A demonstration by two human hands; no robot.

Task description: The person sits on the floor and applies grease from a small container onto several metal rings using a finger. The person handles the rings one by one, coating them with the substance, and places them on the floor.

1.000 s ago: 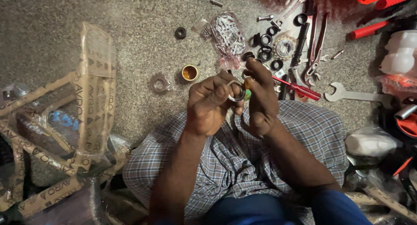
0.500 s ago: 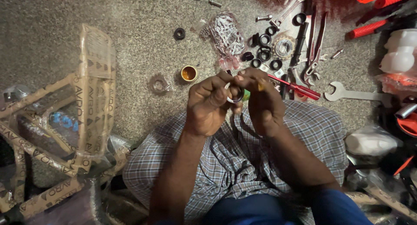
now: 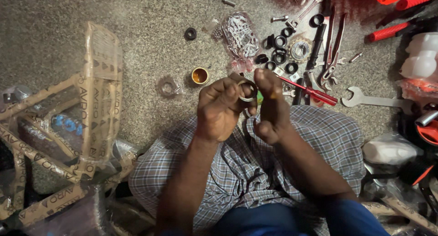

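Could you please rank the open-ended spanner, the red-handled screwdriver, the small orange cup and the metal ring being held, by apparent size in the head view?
1. Open-ended spanner and red-handled screwdriver: similar length, too close to rank.
2. Small orange cup.
3. Metal ring, in the left hand; nearer the camera, so perhaps smaller than it looks.

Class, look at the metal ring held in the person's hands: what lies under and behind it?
Behind the metal ring a green patch shows, gripped between left hand and right hand. Below lies checked cloth. Fingers hide the rest.
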